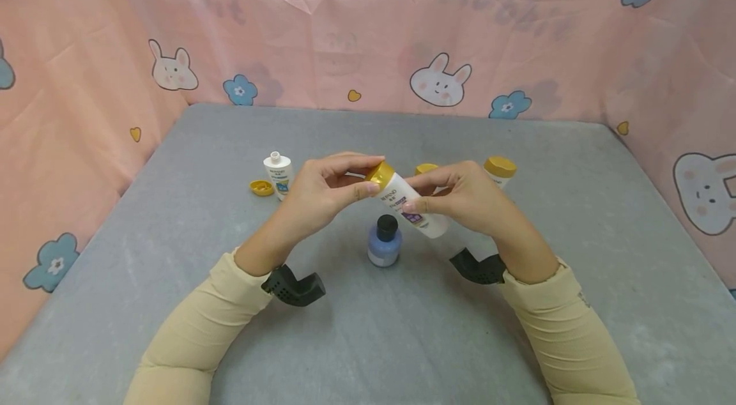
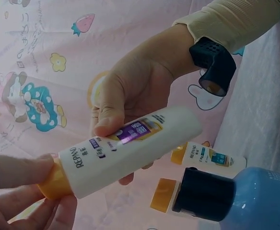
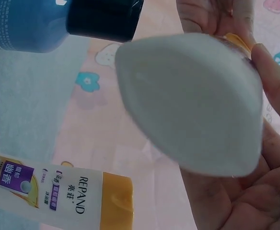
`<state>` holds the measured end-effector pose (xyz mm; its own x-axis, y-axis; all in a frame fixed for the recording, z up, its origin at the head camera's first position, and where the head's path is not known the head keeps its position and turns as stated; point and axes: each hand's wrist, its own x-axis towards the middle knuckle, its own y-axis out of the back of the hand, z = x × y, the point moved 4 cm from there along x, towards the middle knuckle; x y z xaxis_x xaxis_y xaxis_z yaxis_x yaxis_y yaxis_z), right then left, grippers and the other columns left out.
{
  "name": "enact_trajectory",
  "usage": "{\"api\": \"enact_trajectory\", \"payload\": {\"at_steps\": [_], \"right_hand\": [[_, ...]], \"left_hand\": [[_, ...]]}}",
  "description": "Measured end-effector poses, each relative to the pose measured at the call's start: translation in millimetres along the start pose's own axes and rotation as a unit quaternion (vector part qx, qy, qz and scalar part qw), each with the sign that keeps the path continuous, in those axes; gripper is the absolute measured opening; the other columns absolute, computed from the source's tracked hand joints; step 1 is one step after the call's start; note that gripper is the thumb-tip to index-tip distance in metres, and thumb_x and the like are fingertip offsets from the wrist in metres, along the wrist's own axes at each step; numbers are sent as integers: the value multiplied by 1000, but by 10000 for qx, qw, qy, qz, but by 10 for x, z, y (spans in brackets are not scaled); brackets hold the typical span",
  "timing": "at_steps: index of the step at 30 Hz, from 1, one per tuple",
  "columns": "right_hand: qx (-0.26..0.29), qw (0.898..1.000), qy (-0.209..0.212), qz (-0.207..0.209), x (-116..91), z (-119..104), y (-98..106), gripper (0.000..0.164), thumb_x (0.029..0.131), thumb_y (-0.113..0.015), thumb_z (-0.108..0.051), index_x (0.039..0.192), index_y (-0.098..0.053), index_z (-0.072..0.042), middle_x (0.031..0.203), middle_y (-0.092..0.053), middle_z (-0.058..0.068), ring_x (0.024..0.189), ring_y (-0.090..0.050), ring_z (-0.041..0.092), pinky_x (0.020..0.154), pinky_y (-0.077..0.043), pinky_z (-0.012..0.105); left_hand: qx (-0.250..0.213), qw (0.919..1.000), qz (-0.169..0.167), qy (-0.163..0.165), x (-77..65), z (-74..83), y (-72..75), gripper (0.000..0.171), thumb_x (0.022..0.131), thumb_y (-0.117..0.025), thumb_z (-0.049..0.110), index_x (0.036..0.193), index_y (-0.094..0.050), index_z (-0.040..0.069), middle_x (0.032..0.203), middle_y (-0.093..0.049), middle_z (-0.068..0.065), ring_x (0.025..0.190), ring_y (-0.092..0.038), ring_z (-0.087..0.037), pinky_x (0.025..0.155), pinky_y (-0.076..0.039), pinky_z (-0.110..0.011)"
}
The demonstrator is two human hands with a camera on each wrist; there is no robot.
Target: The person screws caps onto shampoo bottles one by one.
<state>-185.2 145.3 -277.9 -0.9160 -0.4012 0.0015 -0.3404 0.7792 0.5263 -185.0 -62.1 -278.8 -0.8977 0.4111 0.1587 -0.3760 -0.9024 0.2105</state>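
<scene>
A white bottle (image 1: 422,221) with a gold cap (image 1: 382,174) and a purple label is held tilted above the table between both hands. My left hand (image 1: 328,191) pinches the gold cap between thumb and fingers. Around the bottle's body, my right hand (image 1: 468,197) grips with the thumb on the label side, as the left wrist view also shows for that right hand (image 2: 137,88). In the right wrist view the bottle's pale base (image 3: 192,105) faces the camera. Just below the held bottle stands a blue bottle (image 1: 384,248) with a black cap.
At the left stands an uncapped white bottle (image 1: 278,170), a loose gold cap (image 1: 261,188) lying beside it. Behind the right hand are a gold-capped white bottle (image 1: 500,168) and another gold cap (image 1: 426,168), mostly hidden below. A pink printed curtain (image 1: 356,28) borders the grey table (image 1: 356,347).
</scene>
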Motion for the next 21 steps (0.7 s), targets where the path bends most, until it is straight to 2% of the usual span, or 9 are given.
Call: {"api": "enact_trajectory", "payload": {"at_steps": [5, 10, 14, 21], "right_hand": [[84, 9999, 23, -141, -17, -20, -13, 30, 84, -80, -15, 112, -76, -6, 100, -76, 14, 80, -71, 21, 70, -60, 36], [33, 9999, 16, -161, -20, -32, -14, 32, 84, -80, -17, 114, -75, -7, 101, -75, 13, 79, -71, 22, 70, -60, 35], [67, 9999, -18, -154, -19, -34, -17, 32, 84, -80, -16, 115, -74, -7, 100, -74, 14, 78, -71, 23, 70, -60, 35], [105, 9998, 63, -174, -39, -40, -31, 31, 84, -80, -13, 114, -75, -5, 95, -74, 14, 72, -71, 22, 68, -60, 35]], "left_hand": [[-189, 9992, -103, 325, -3, -2, 10, 36, 91, -72, 11, 126, -66, 8, 125, -67, -7, 109, -68, -20, 94, -57, -32], [-100, 9987, -138, 488, 5, -8, 16, 36, 91, -72, 14, 126, -65, 11, 125, -66, -4, 110, -67, -19, 95, -57, -33], [-73, 9987, -104, 487, 8, -18, 17, 35, 91, -72, 14, 126, -66, 11, 126, -66, -4, 109, -68, -19, 95, -57, -33], [75, 9995, -61, 287, -7, 15, 17, 35, 89, -73, 9, 123, -68, 6, 122, -69, -9, 103, -71, -21, 92, -58, -32]]}}
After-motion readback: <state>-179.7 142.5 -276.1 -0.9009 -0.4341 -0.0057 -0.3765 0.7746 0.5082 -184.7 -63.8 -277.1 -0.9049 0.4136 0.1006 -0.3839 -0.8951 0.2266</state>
